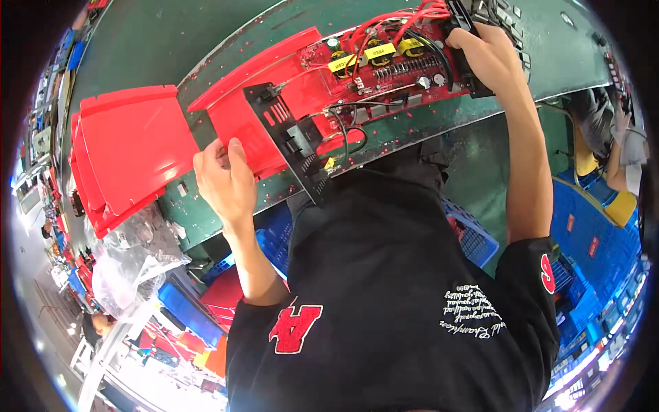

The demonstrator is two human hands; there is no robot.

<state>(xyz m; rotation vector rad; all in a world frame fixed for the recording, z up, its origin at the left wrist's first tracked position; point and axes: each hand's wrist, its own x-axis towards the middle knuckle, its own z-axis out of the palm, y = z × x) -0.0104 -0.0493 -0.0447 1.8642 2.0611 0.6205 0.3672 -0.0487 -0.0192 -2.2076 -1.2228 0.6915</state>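
A red folded panel lies on the green bench, and my left hand is closed at its near left edge, thumb and fingertips pinched together. Over its right part extends a circuit board with red and black wires, yellow-labelled coils and capacitors. At the board's left end a slotted black end plate stands tilted, with a socket and switch on it. My right hand grips the other black end plate at the board's right end, thumb on the inner side; some of its fingers are hidden.
A stack of red panels sits at the left of the bench. Clear plastic bags hang below it. Blue crates stand at the right, with another person beyond. Small red bits are scattered over the green bench top.
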